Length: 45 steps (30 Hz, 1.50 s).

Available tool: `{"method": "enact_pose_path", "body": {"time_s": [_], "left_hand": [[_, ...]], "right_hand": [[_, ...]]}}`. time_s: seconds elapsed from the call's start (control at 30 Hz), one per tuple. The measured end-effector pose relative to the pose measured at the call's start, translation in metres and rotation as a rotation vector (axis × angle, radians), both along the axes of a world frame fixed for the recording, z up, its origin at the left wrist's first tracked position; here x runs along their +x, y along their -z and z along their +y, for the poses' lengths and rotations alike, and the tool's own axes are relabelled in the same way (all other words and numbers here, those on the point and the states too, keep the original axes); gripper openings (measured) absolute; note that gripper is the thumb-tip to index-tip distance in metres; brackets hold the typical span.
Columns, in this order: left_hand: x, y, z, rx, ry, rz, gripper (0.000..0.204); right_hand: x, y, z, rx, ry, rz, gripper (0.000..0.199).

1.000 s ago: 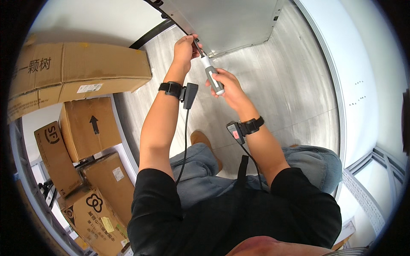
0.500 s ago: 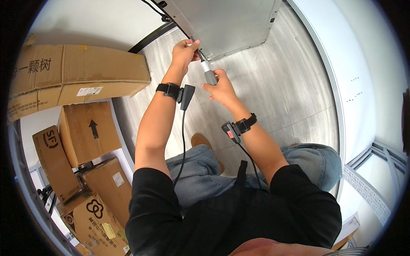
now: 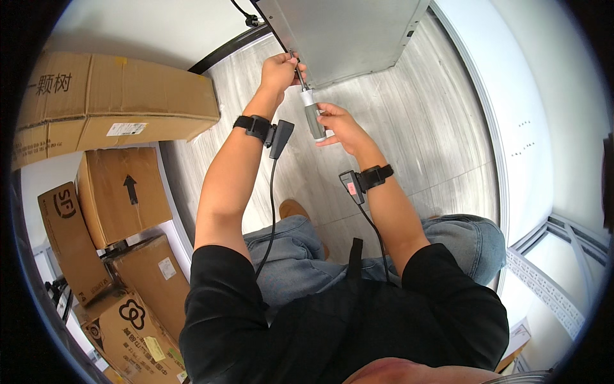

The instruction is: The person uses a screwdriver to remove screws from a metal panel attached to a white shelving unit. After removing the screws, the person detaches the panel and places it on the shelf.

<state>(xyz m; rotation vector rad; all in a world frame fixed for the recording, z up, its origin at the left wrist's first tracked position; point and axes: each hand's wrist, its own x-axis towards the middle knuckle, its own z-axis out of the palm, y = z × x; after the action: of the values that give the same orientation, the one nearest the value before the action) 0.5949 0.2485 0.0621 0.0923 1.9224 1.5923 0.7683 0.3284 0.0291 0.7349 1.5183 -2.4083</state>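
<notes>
Head view: the screwdriver [image 3: 312,115] stands at twelve o'clock, its tip against the edge of the grey metal panel [image 3: 345,35]. The left hand [image 3: 280,70] pinches the shaft near the tip, grip clenched; the right hand [image 3: 339,125] grasps the grey handle. Cardboard boxes [image 3: 109,102] stack at nine o'clock.

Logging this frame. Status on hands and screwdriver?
Left hand pinching the screwdriver shaft at the grey metal panel edge. Right hand gripping the screwdriver handle. Nothing blocking; cardboard boxes off left.
</notes>
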Motion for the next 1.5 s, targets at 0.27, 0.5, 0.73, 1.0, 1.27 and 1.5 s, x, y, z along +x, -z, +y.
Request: {"method": "enact_pose_path", "body": {"time_s": [0.27, 0.5, 0.73, 1.0, 1.27, 1.5], "left_hand": [[0.007, -0.005, -0.001, -0.081, -0.017, 0.067, 0.025], [0.001, 0.007, -0.002, 0.014, -0.051, 0.047, 0.02], [0.004, 0.004, -0.001, 0.099, -0.051, 0.015, 0.018], [0.003, 0.009, 0.002, -0.081, -0.058, 0.152, 0.021], [0.002, 0.012, 0.006, 0.039, -0.113, 0.114, 0.017], [0.009, 0.006, 0.008, 0.14, -0.166, 0.016, 0.02]], "right_hand": [[-0.003, 0.009, -0.01, 0.207, -0.05, -0.018, 0.039], [-0.001, -0.005, -0.011, 0.006, -0.048, 0.016, 0.033], [0.0, 0.01, 0.003, -0.272, -0.073, 0.082, 0.044], [-0.003, 0.011, -0.01, 0.175, -0.038, 0.014, 0.037], [0.002, 0.006, 0.0, -0.092, -0.016, 0.007, 0.035], [0.001, 0.009, 0.006, -0.05, -0.044, -0.009, 0.04]]}}
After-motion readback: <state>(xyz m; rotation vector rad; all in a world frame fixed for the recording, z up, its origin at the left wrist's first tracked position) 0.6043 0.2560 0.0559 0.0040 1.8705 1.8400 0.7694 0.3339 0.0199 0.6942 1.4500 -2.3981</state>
